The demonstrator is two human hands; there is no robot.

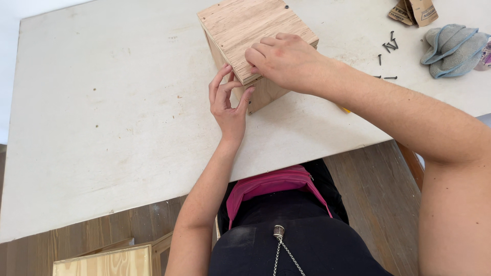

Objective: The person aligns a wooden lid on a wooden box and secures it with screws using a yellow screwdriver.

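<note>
The right hand [284,59] was laid flat, fingers together, on the top panel of a plywood box [250,30], pressing at its near edge. The left hand [228,99] was held against the box's near corner, thumb and fingers pinched on something too small to make out. The box stood on a white table [102,128], toward its far middle. Loose black screws [388,48] were scattered to the right, with a blue-grey cloth [452,48] and folded sandpaper [414,11] beyond them.

Workshop: white worktable [102,128], loose black screws [389,47], sandpaper scraps [413,11], plywood box [245,30], wood offcuts [107,260] on floor.
</note>
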